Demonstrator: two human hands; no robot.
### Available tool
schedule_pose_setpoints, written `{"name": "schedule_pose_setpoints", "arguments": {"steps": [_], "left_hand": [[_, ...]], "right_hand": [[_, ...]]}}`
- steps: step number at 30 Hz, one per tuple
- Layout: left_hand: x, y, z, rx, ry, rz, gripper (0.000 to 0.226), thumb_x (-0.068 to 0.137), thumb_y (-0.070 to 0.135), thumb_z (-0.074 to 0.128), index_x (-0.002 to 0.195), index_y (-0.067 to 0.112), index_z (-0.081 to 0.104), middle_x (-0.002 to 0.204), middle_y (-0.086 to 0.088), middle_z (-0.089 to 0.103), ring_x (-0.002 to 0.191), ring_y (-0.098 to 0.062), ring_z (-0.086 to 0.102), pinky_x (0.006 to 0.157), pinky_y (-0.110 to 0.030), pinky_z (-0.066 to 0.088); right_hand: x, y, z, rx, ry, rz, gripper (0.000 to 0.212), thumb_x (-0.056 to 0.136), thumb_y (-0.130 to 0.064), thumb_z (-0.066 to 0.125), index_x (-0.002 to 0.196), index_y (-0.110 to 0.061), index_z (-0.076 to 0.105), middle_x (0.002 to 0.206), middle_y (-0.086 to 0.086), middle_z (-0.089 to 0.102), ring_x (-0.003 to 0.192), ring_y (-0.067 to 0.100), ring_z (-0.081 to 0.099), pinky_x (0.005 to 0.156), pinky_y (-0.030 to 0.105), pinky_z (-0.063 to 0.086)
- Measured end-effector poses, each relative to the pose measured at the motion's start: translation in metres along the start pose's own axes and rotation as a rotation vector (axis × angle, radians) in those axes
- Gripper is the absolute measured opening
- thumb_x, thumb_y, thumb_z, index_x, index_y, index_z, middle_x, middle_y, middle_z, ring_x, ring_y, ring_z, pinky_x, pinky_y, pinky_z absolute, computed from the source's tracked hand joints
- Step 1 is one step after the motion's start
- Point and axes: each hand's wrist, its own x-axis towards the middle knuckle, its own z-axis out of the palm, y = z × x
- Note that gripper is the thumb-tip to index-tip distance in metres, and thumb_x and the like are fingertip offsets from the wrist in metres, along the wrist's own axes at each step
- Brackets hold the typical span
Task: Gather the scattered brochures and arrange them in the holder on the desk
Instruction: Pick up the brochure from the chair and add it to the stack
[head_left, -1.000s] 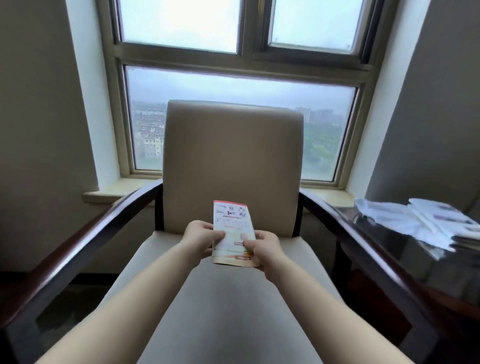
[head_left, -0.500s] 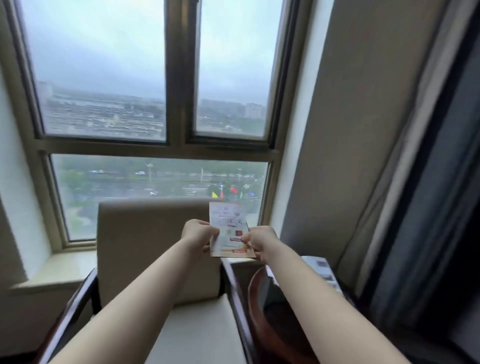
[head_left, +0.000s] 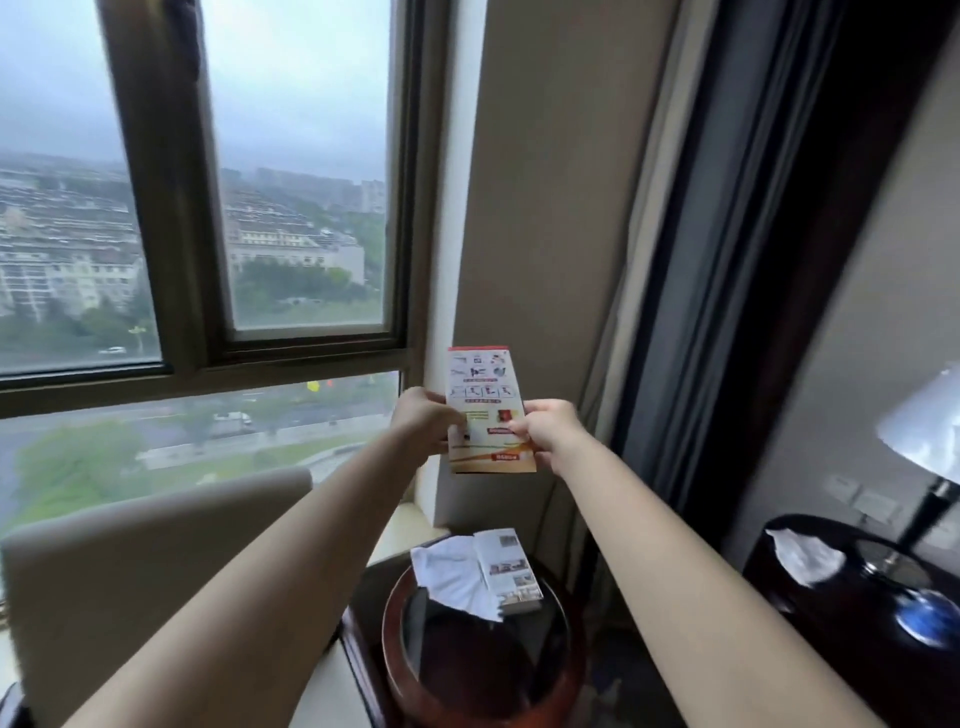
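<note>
I hold one folded brochure (head_left: 485, 395) upright in front of me, white with a red top edge and an orange bottom band. My left hand (head_left: 423, 421) pinches its left edge and my right hand (head_left: 550, 428) pinches its right edge, both at mid height. Below, on a small round dark table (head_left: 483, 670), lie more brochures (head_left: 509, 569) beside white paper sheets (head_left: 457, 577). No holder shows in this view.
A beige armchair (head_left: 145, 566) stands at lower left under the window (head_left: 291, 208). Dark curtains (head_left: 727, 260) hang to the right. A dark desk (head_left: 852, 623) at lower right carries a tissue box (head_left: 802, 556), a lamp (head_left: 930, 452) and a blue object (head_left: 930, 616).
The view has swung right and up, from the armchair seat to the window corner and side table. Both hands still hold the same brochure, now raised higher.
</note>
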Motion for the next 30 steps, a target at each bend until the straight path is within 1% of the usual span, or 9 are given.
{"name": "schedule_pose_setpoints", "arguments": {"steps": [3, 7, 9, 13, 16, 19, 24, 28, 30], "left_hand": [[0.019, -0.018, 0.037, 0.014, -0.058, -0.002, 0.019, 0.079, -0.009, 0.064, 0.092, 0.006, 0.064, 0.097, -0.010, 0.069, 0.087, -0.028, 0.069, 0.056, -0.029, 0.058], [0.053, -0.044, 0.095, 0.056, -0.046, -0.003, 0.033, 0.078, -0.010, 0.064, 0.070, 0.020, 0.056, 0.076, 0.002, 0.065, 0.074, -0.019, 0.067, 0.049, -0.025, 0.055], [0.079, -0.058, 0.123, 0.085, -0.030, -0.007, 0.033, 0.077, -0.011, 0.063, 0.070, 0.020, 0.058, 0.078, 0.000, 0.068, 0.075, -0.021, 0.069, 0.053, -0.029, 0.058], [0.132, -0.089, 0.170, 0.154, 0.037, -0.033, 0.030, 0.076, -0.010, 0.063, 0.070, 0.019, 0.059, 0.083, -0.003, 0.068, 0.085, -0.026, 0.069, 0.075, -0.042, 0.060], [0.161, -0.120, 0.195, 0.162, 0.094, -0.084, 0.028, 0.076, -0.010, 0.064, 0.075, 0.018, 0.058, 0.080, 0.000, 0.067, 0.082, -0.023, 0.068, 0.069, -0.040, 0.061], [0.188, -0.154, 0.212, 0.150, 0.131, -0.124, 0.027, 0.072, -0.012, 0.060, 0.077, 0.015, 0.062, 0.089, -0.010, 0.071, 0.085, -0.030, 0.070, 0.071, -0.050, 0.060], [0.233, -0.221, 0.221, 0.202, 0.167, -0.136, 0.030, 0.070, -0.012, 0.058, 0.068, 0.018, 0.064, 0.087, -0.010, 0.073, 0.082, -0.029, 0.071, 0.072, -0.051, 0.060], [0.264, -0.289, 0.223, 0.282, 0.216, -0.169, 0.028, 0.068, -0.008, 0.055, 0.086, 0.006, 0.072, 0.084, -0.014, 0.074, 0.066, -0.024, 0.064, 0.068, -0.042, 0.059], [0.277, -0.325, 0.224, 0.292, 0.227, -0.209, 0.032, 0.068, -0.007, 0.056, 0.092, 0.009, 0.070, 0.081, -0.011, 0.072, 0.070, -0.026, 0.065, 0.068, -0.039, 0.059]], "right_hand": [[0.016, 0.024, -0.028, -0.013, 0.050, 0.012, 0.030, 0.087, 0.005, 0.062, 0.114, -0.004, 0.065, 0.115, 0.016, 0.069, 0.102, 0.032, 0.068, 0.082, 0.043, 0.058], [0.057, 0.062, -0.067, -0.052, 0.049, 0.005, 0.037, 0.085, 0.008, 0.063, 0.120, -0.005, 0.062, 0.118, 0.015, 0.067, 0.104, 0.032, 0.067, 0.087, 0.046, 0.057], [0.088, 0.081, -0.085, -0.054, 0.052, 0.008, 0.043, 0.084, 0.006, 0.065, 0.124, -0.007, 0.061, 0.119, 0.013, 0.067, 0.104, 0.031, 0.067, 0.087, 0.046, 0.057], [0.157, 0.120, -0.111, -0.100, 0.014, 0.013, 0.048, 0.082, 0.002, 0.069, 0.126, -0.012, 0.060, 0.118, 0.011, 0.069, 0.100, 0.027, 0.069, 0.085, 0.044, 0.058], [0.204, 0.148, -0.119, -0.166, -0.049, -0.012, 0.047, 0.082, -0.001, 0.070, 0.127, -0.012, 0.059, 0.115, 0.013, 0.070, 0.099, 0.026, 0.070, 0.086, 0.041, 0.058], [0.243, 0.175, -0.121, -0.210, -0.084, -0.015, 0.046, 0.083, -0.002, 0.069, 0.126, -0.014, 0.060, 0.112, 0.010, 0.071, 0.098, 0.023, 0.070, 0.086, 0.038, 0.058], [0.293, 0.232, -0.105, -0.207, -0.116, 0.016, 0.044, 0.084, 0.000, 0.065, 0.127, -0.010, 0.059, 0.117, 0.011, 0.069, 0.104, 0.023, 0.067, 0.087, 0.032, 0.055], [0.331, 0.295, -0.077, -0.190, -0.141, 0.059, 0.043, 0.086, -0.003, 0.065, 0.128, -0.007, 0.058, 0.119, 0.011, 0.067, 0.106, 0.025, 0.067, 0.093, 0.041, 0.054], [0.348, 0.330, -0.061, -0.208, -0.159, 0.085, 0.046, 0.085, 0.002, 0.062, 0.130, -0.006, 0.056, 0.105, 0.009, 0.070, 0.101, 0.027, 0.068, 0.090, 0.042, 0.056]]}}
